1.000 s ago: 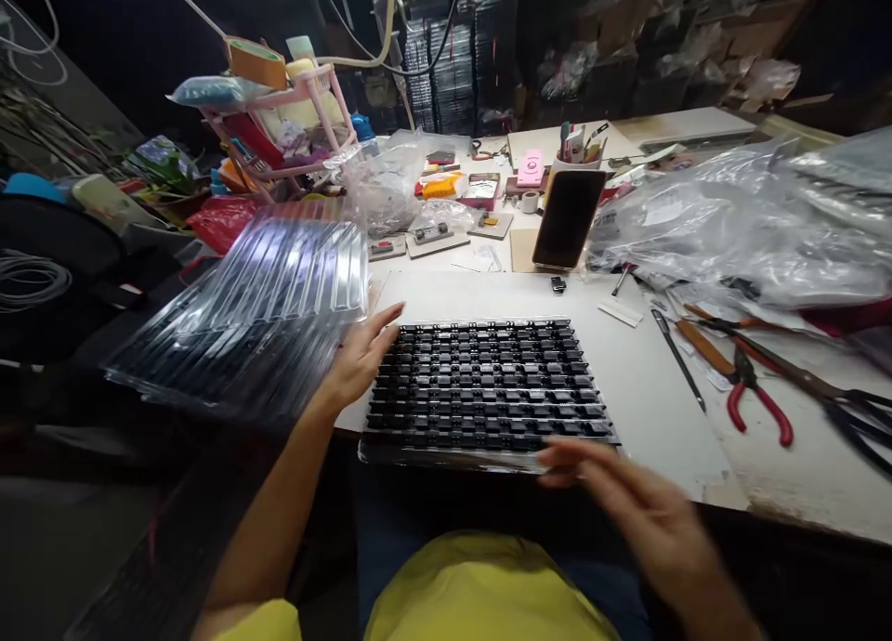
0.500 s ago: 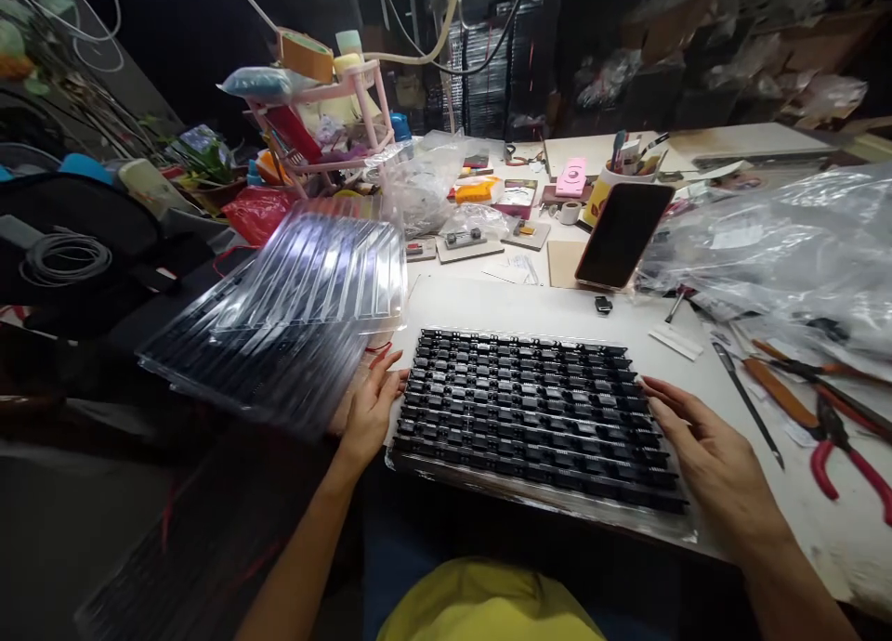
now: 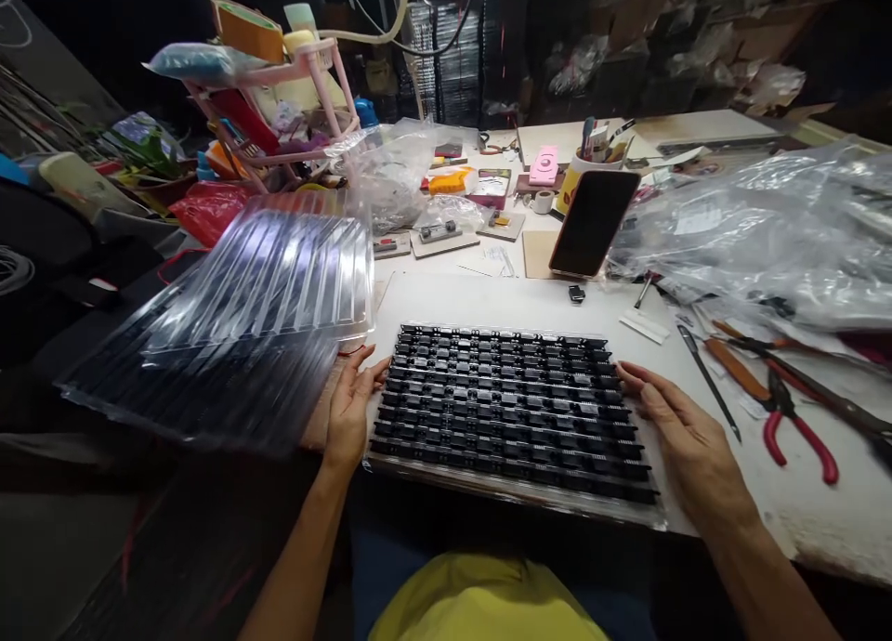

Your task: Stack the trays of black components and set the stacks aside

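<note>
A clear plastic tray [image 3: 637, 514] lies on the white board in front of me, filled with rows of small black plastic parts [image 3: 498, 409]. My left hand [image 3: 350, 406] holds the tray by its left edge, with the thumb on the near side and the fingertips partly hidden at the rim. At the opposite edge, my right hand [image 3: 683, 437] grips the tray with bent fingers. To the left, clear ribbed plastic trays [image 3: 271, 279] overlap other trays with dark contents [image 3: 188, 390].
A phone [image 3: 595, 223] leans upright behind the board, near a small black piece [image 3: 576, 294]. Red-handled pliers [image 3: 794, 423] and a pointed tool [image 3: 709, 381] lie at the right. Plastic bags [image 3: 767, 232] are heaped behind them. A pink rack [image 3: 321, 84] stands at the back left.
The view has shifted slightly, so the surroundings appear further left. Both hands stay at the sides of the filled tray, which keeps its place on the board.
</note>
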`<state>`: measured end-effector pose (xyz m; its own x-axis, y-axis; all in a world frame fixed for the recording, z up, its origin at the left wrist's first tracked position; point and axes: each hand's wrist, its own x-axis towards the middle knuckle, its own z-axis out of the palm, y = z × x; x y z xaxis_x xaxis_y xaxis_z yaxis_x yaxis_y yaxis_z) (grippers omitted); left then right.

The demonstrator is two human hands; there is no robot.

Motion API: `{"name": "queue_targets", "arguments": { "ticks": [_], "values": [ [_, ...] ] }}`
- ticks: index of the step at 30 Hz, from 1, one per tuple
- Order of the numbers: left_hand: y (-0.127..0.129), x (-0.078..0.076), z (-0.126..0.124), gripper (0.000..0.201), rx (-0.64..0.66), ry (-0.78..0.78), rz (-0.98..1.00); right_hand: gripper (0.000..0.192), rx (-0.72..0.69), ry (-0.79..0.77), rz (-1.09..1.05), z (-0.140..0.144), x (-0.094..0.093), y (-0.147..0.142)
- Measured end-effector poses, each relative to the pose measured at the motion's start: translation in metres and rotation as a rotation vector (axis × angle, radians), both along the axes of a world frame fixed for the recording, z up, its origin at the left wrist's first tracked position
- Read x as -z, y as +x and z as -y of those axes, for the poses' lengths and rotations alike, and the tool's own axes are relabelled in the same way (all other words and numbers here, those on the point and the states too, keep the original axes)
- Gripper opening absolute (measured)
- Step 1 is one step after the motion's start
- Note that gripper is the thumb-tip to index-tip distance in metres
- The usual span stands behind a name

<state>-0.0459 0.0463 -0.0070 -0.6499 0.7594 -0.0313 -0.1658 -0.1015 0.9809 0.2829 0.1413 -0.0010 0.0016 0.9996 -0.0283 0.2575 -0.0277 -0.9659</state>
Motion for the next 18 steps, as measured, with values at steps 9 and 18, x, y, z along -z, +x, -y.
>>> {"name": "queue_targets", "arguments": {
  "ticks": [9,18],
  "values": [
    [0.0018,-0.0038,0.0024,0.031,-0.004,0.116,0.044,0.028,0.056,0.076,-0.488,0.0049,0.0002,0.0041],
    [0.0032,-0.0012,0.0034,0.041,0.006,0.113,0.014,0.029,0.034,0.163,-0.538,0.0054,0.0035,0.0089]
  ]
}}
